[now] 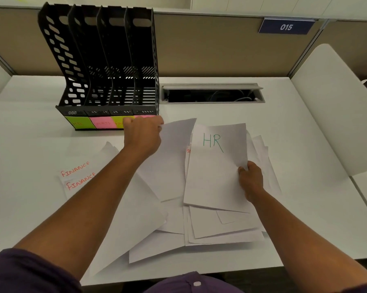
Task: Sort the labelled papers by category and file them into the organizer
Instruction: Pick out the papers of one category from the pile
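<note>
A black organizer [106, 60] with several upright slots stands at the back left of the white desk, with green and pink sticky labels [89, 123] on its front. My left hand [143, 136] is shut on the top edge of a blank white sheet [169, 166], just in front of the organizer. My right hand [250, 179] grips the right edge of a sheet marked HR [214, 166], lifted over a loose pile of papers [220, 229]. Two sheets marked FINANCE [77, 176] lie at the left, partly under my left arm.
An open cable hatch [212, 94] is sunk in the desk behind the papers. A beige partition with a 015 sign [286, 27] closes the back. A white chair back [334, 106] stands at the right. The desk's front edge [241, 269] is close to my body.
</note>
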Demonstrator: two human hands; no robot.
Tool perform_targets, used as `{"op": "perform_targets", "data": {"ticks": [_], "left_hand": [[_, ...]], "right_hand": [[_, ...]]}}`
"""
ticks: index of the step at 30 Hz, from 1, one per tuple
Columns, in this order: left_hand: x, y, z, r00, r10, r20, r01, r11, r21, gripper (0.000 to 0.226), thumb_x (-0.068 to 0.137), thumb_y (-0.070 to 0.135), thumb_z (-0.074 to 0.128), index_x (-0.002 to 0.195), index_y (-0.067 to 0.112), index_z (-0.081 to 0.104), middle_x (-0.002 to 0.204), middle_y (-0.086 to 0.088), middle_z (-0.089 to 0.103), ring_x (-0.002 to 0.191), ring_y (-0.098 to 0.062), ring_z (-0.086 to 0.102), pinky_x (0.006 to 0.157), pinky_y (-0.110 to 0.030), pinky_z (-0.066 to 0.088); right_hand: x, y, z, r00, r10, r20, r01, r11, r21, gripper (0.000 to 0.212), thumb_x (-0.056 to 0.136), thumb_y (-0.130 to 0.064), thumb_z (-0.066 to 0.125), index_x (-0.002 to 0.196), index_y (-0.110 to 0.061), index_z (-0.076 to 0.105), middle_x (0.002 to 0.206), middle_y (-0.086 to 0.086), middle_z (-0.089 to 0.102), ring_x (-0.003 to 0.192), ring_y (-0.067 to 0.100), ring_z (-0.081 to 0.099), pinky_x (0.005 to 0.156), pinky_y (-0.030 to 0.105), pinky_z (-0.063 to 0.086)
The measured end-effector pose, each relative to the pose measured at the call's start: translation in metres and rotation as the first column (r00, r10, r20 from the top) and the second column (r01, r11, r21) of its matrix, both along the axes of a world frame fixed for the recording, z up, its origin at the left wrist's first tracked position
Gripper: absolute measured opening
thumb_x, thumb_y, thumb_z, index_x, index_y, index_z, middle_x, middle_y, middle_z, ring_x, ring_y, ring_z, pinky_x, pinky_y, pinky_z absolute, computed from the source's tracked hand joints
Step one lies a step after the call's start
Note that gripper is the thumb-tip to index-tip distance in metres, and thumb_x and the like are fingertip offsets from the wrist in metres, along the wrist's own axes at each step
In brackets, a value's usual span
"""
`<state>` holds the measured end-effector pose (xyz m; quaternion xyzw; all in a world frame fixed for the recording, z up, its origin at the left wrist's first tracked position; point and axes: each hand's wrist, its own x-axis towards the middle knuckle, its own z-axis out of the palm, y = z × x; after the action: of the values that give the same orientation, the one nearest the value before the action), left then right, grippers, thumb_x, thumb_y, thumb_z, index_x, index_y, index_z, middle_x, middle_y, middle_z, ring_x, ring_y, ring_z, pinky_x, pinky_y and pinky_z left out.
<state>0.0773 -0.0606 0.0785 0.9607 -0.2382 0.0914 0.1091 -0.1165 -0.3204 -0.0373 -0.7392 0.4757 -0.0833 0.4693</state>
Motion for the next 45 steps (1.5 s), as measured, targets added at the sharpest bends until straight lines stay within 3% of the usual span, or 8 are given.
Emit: {"op": "perform_targets", "data": {"ticks": [8, 18, 21, 26, 33, 35, 38, 45], "left_hand": [[-0.024, -0.005, 0.119, 0.967, -0.169, 0.193, 0.179, 0.983, -0.04, 0.017, 0.096, 0.02, 0.055, 0.1, 0.031, 0.067, 0.083, 0.008, 0.068, 0.085, -0.022, 0.06, 0.092, -0.042, 0.028], [-0.024, 0.006, 0.169, 0.932, -0.289, -0.219, 0.233, 0.94, -0.247, 0.008, 0.095, 0.029, 0.063, 0.096, 0.034, 0.069, 0.091, 0.012, 0.068, 0.088, -0.014, 0.062, 0.082, -0.035, 0.049], [-0.015, 0.001, 0.157, 0.924, -0.282, -0.258, 0.209, 0.938, -0.275, 0.007, 0.094, 0.028, 0.064, 0.095, 0.032, 0.07, 0.094, 0.009, 0.068, 0.089, -0.014, 0.063, 0.078, -0.032, 0.051], [-0.002, -0.005, 0.112, 0.941, -0.225, -0.252, 0.171, 0.961, -0.217, 0.009, 0.093, 0.029, 0.066, 0.101, 0.029, 0.07, 0.155, 0.006, 0.034, 0.144, -0.024, 0.029, 0.111, -0.046, 0.033], [0.004, 0.002, 0.091, 0.955, -0.098, -0.281, 0.042, 0.979, -0.198, 0.01, 0.097, 0.032, 0.057, 0.101, 0.033, 0.067, 0.099, 0.01, 0.063, 0.105, -0.019, 0.05, 0.101, -0.04, 0.026], [0.005, 0.004, 0.087, 0.954, -0.091, -0.284, 0.027, 0.975, -0.22, 0.008, 0.096, 0.032, 0.06, 0.097, 0.033, 0.068, 0.095, 0.011, 0.064, 0.103, -0.018, 0.051, 0.098, -0.04, 0.028], [0.005, 0.004, 0.083, 0.941, -0.084, -0.327, -0.001, 0.968, -0.253, 0.007, 0.096, 0.033, 0.061, 0.096, 0.035, 0.068, 0.095, 0.012, 0.062, 0.1, -0.017, 0.052, 0.1, -0.043, 0.039], [0.003, 0.0, 0.049, 0.998, 0.015, -0.066, -0.046, 0.863, -0.503, 0.051, 0.087, 0.03, 0.069, 0.134, 0.026, 0.05, 0.13, -0.001, 0.056, 0.119, -0.025, 0.05, 0.099, -0.043, 0.039]], "right_hand": [[0.009, 0.008, 0.019, 0.967, -0.136, 0.214, 0.154, 0.986, -0.068, 0.02, 0.103, -0.012, 0.047, 0.111, -0.015, 0.065, 0.102, 0.001, 0.066, 0.095, 0.025, 0.062, 0.084, 0.031, 0.048], [0.036, 0.015, 0.058, 0.912, 0.096, 0.399, -0.087, 0.995, -0.041, 0.013, 0.103, -0.01, 0.051, 0.104, -0.013, 0.064, 0.092, -0.005, 0.067, 0.082, 0.014, 0.065, 0.071, 0.025, 0.053], [0.043, 0.018, 0.063, 0.888, 0.157, 0.433, -0.208, 0.975, 0.073, 0.013, 0.099, -0.012, 0.06, 0.109, -0.011, 0.069, 0.102, 0.005, 0.074, 0.091, 0.025, 0.071, 0.078, 0.038, 0.06], [0.044, 0.041, 0.079, 0.847, 0.204, 0.49, -0.415, 0.83, 0.372, 0.023, 0.092, 0.003, 0.065, 0.111, -0.008, 0.073, 0.102, 0.01, 0.076, 0.086, 0.025, 0.074, 0.073, 0.037, 0.062], [0.042, 0.046, 0.081, 0.861, 0.235, 0.451, -0.471, 0.703, 0.532, 0.03, 0.098, -0.002, 0.056, 0.123, -0.01, 0.069, 0.111, 0.009, 0.076, 0.093, 0.026, 0.073, 0.072, 0.033, 0.06], [0.041, 0.049, 0.081, 0.873, 0.217, 0.436, -0.455, 0.683, 0.572, 0.028, 0.103, -0.02, 0.054, 0.124, -0.011, 0.069, 0.112, 0.01, 0.076, 0.099, 0.029, 0.071, 0.077, 0.036, 0.06], [0.04, 0.049, 0.082, 0.87, 0.18, 0.46, -0.473, 0.573, 0.67, 0.064, 0.097, -0.061, 0.042, 0.132, -0.011, 0.065, 0.123, 0.012, 0.072, 0.111, 0.03, 0.069, 0.095, 0.045, 0.056], [0.045, 0.037, 0.064, 0.889, 0.318, 0.33, -0.424, 0.843, 0.332, 0.016, 0.096, -0.015, 0.067, 0.11, -0.008, 0.072, 0.103, 0.012, 0.077, 0.092, 0.031, 0.072, 0.085, 0.047, 0.061]]}}
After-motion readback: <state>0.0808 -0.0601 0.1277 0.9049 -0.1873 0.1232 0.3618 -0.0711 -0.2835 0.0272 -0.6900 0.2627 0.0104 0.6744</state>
